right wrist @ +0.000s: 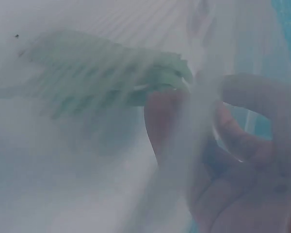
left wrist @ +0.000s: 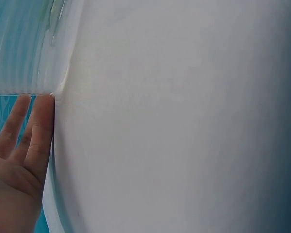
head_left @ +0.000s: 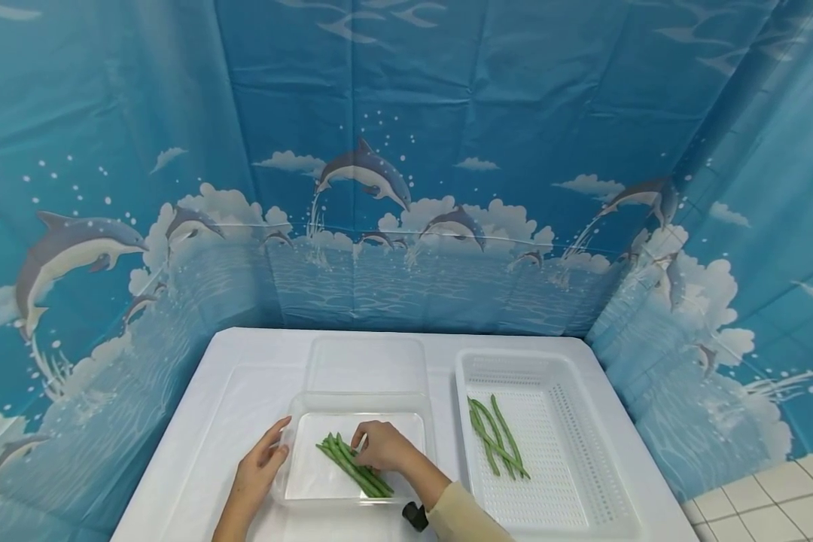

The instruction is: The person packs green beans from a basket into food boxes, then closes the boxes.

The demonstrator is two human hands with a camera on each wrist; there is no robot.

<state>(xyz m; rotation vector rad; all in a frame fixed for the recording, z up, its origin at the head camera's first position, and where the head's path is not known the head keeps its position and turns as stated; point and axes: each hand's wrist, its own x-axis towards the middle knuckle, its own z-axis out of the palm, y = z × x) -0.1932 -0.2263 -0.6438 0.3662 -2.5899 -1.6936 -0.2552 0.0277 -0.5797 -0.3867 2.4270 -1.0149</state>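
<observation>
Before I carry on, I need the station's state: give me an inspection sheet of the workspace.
Surface: white-covered table.
Job's things: bunched green beans inside clear plastic container; loose green beans in white perforated basket.
Clutter: clear flat sheet, probably a lid, behind the container.
Hands: left hand touches the container's left side; right hand is at the bunched green beans, grip unclear; small black object by its wrist.
Cables: nothing seen.
Surroundings: blue dolphin-print curtains; white tiles, lower right of head view.
</observation>
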